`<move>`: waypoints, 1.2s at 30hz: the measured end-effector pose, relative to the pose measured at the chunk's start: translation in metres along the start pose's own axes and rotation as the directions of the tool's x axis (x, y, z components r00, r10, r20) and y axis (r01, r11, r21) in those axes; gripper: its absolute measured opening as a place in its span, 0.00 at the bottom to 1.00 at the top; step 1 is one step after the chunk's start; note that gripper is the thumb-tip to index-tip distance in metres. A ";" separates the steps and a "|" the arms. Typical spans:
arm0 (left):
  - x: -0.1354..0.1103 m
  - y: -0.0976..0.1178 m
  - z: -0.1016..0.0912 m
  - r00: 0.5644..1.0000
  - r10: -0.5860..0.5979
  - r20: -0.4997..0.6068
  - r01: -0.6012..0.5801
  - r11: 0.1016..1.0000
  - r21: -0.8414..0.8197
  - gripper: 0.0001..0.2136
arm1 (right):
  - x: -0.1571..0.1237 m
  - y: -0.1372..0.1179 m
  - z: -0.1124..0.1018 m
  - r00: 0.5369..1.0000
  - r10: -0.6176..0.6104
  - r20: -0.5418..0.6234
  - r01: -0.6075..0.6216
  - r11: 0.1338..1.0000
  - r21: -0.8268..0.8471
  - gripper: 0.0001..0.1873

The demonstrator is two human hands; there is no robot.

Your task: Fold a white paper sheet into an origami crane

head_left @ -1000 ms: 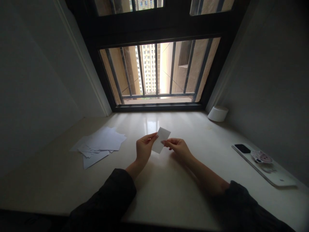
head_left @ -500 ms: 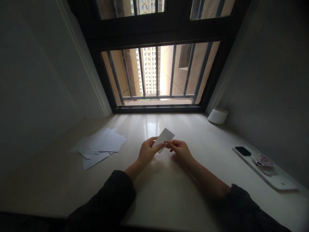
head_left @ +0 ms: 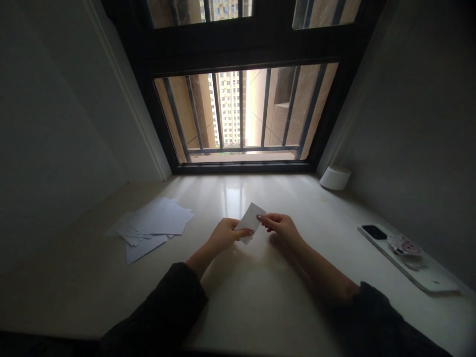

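A small folded piece of white paper (head_left: 251,222) is held just above the pale windowsill top (head_left: 260,297), in the middle of the view. My left hand (head_left: 223,235) pinches its lower left part between thumb and fingers. My right hand (head_left: 280,227) pinches its right edge with thumb and forefinger. Both forearms come in from the bottom in dark sleeves.
A loose pile of white paper sheets (head_left: 152,225) lies at the left. A white phone with a cartoon sticker (head_left: 407,253) lies at the right, near the wall. A white round container (head_left: 335,177) stands in the far right corner. A barred window (head_left: 241,114) closes the far side.
The paper has dropped a little toward the surface and tilted. My left hand has slid lower along it, while my right hand stays at its right edge.
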State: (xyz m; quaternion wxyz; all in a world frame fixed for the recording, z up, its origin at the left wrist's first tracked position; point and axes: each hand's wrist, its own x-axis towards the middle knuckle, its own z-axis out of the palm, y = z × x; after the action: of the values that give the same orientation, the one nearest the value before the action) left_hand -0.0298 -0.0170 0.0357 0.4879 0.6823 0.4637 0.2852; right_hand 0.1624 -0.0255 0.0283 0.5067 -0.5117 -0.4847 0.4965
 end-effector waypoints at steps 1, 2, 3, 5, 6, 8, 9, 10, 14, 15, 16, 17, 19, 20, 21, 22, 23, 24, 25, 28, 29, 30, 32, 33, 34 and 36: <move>0.000 -0.001 -0.001 1.000 -0.004 0.005 0.004 1.000 0.015 0.18 | 0.001 0.001 -0.001 1.000 -0.006 0.010 0.006 1.000 -0.005 0.19; 0.000 -0.001 -0.002 1.000 -0.007 0.007 0.006 0.999 0.033 0.19 | 0.002 0.001 -0.003 1.000 -0.011 0.020 0.011 1.000 -0.012 0.19; 0.000 -0.001 -0.003 1.000 -0.008 0.008 0.008 0.998 0.054 0.19 | 0.003 0.002 -0.004 0.999 -0.012 0.030 0.013 1.000 -0.020 0.18; 0.000 -0.001 -0.006 1.000 -0.004 0.007 0.003 0.995 0.096 0.18 | 0.004 0.003 -0.005 0.999 -0.011 0.046 0.013 0.999 -0.044 0.18; 0.000 0.000 -0.008 1.000 0.006 0.004 -0.006 0.993 0.118 0.18 | 0.005 0.003 -0.005 0.998 -0.010 0.056 0.013 0.998 -0.058 0.18; -0.001 0.001 -0.012 1.000 0.029 -0.008 -0.027 0.984 0.175 0.18 | 0.005 0.004 -0.006 0.997 -0.004 0.082 0.011 0.997 -0.083 0.17; -0.001 0.002 -0.014 0.999 0.041 -0.016 -0.036 0.978 0.207 0.18 | 0.005 0.004 -0.007 0.995 0.001 0.096 0.008 0.996 -0.092 0.18; -0.001 0.002 -0.015 0.998 0.051 -0.027 -0.043 0.970 0.239 0.17 | 0.005 0.004 -0.007 0.994 0.009 0.111 0.002 0.995 -0.100 0.18; 0.000 0.004 -0.022 0.993 0.084 -0.086 -0.050 0.937 0.345 0.16 | 0.004 0.004 -0.008 0.982 0.018 0.189 0.005 0.993 -0.120 0.19; 0.000 0.004 -0.023 0.991 0.087 -0.097 -0.046 0.929 0.367 0.16 | 0.005 0.004 -0.008 0.977 0.011 0.214 0.015 0.993 -0.118 0.20; 0.000 0.003 -0.024 0.991 0.090 -0.102 -0.043 0.921 0.388 0.16 | 0.005 0.004 -0.009 0.971 0.005 0.238 0.023 0.993 -0.114 0.20; 0.000 0.003 -0.024 0.990 0.091 -0.105 -0.041 0.913 0.405 0.16 | 0.005 0.004 -0.009 0.967 0.000 0.256 0.028 0.994 -0.107 0.20; 0.000 0.002 -0.025 0.990 0.098 -0.105 -0.044 0.901 0.432 0.15 | 0.005 0.004 -0.009 0.962 -0.009 0.273 0.036 0.995 -0.093 0.20; 0.000 0.002 -0.026 0.989 0.102 -0.107 -0.044 0.894 0.446 0.15 | 0.005 0.004 -0.009 0.960 -0.017 0.279 0.043 0.995 -0.087 0.20; 0.000 0.002 -0.026 0.988 0.106 -0.115 -0.041 0.885 0.464 0.15 | 0.005 0.004 -0.009 0.958 -0.028 0.285 0.054 0.995 -0.083 0.21; -0.001 0.002 -0.027 0.986 0.109 -0.129 -0.033 0.873 0.487 0.15 | 0.004 0.003 -0.008 0.957 -0.041 0.289 0.067 0.994 -0.082 0.22; -0.001 0.002 -0.027 0.983 0.112 -0.145 -0.022 0.858 0.513 0.14 | 0.003 0.003 -0.006 0.955 -0.054 0.293 0.085 0.992 -0.092 0.23; -0.002 0.002 -0.027 0.980 0.116 -0.161 -0.011 0.841 0.541 0.14 | 0.001 0.002 -0.005 0.953 -0.072 0.295 0.110 0.987 -0.114 0.23; -0.002 0.003 -0.027 0.977 0.126 -0.171 -0.006 0.822 0.570 0.14 | 0.000 0.002 -0.003 0.952 -0.092 0.292 0.141 0.979 -0.149 0.23; -0.005 0.003 -0.023 0.962 0.217 -0.167 -0.058 0.756 0.651 0.12 | -0.006 0.003 0.001 0.949 -0.168 0.266 0.252 0.912 -0.323 0.17; -0.006 0.004 -0.022 0.950 0.268 -0.158 -0.096 0.735 0.671 0.12 | -0.007 0.004 0.001 0.947 -0.189 0.259 0.281 0.879 -0.386 0.15; -0.007 0.005 -0.020 0.935 0.321 -0.152 -0.136 0.719 0.682 0.12 | -0.008 0.005 0.002 0.945 -0.210 0.251 0.306 0.839 -0.449 0.13; -0.010 0.007 -0.016 0.903 0.397 -0.162 -0.196 0.718 0.668 0.11 | -0.009 0.006 0.001 0.939 -0.238 0.248 0.337 0.779 -0.528 0.11; -0.011 0.008 -0.014 0.889 0.414 -0.195 -0.204 0.740 0.641 0.10 | -0.009 0.007 0.001 0.939 -0.240 0.246 0.338 0.774 -0.535 0.10; -0.011 0.010 -0.012 0.874 0.419 -0.248 -0.202 0.776 0.598 0.09 | -0.009 0.007 0.001 0.943 -0.231 0.241 0.326 0.790 -0.519 0.09; -0.011 0.012 -0.010 0.833 0.401 -0.381 -0.204 0.863 0.462 0.17 | -0.009 0.007 0.001 0.959 -0.186 0.211 0.263 0.862 -0.432 0.10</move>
State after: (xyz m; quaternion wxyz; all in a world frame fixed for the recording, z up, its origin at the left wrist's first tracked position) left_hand -0.0384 -0.0243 0.0516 0.1587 0.7449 0.4987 0.4138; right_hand 0.1613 -0.0343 0.0212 0.3856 -0.5139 -0.6837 0.3461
